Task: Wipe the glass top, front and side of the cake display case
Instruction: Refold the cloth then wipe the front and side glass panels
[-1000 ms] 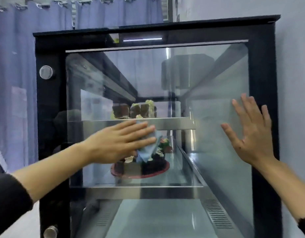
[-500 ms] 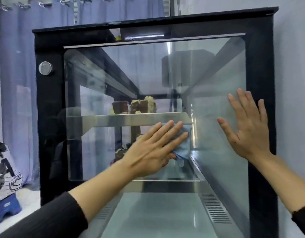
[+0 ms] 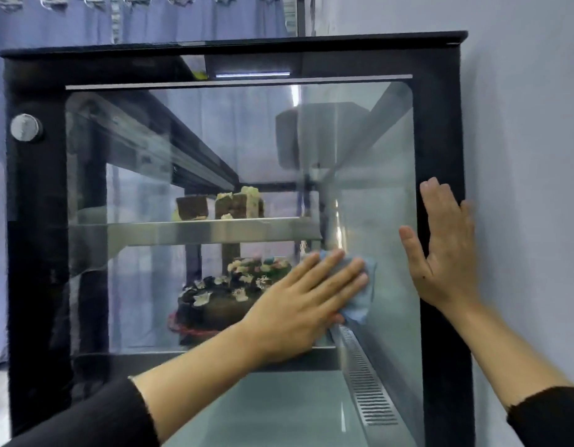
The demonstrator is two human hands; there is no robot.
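Observation:
The cake display case fills the view: a black frame around a large glass side panel. My left hand lies flat on the glass at lower centre-right, pressing a light blue cloth against it; the cloth shows past the fingertips. My right hand rests flat with fingers spread on the black right frame, at the edge of the glass. It holds nothing.
Inside, a steel shelf carries cake slices, and a decorated dark cake sits below. A round metal knob is on the left frame. A grey wall stands close on the right; blue curtains hang behind.
My left hand has slid the cloth rightward across the glass, from centre-left to near the right frame. My right hand shifted from the glass onto the right frame.

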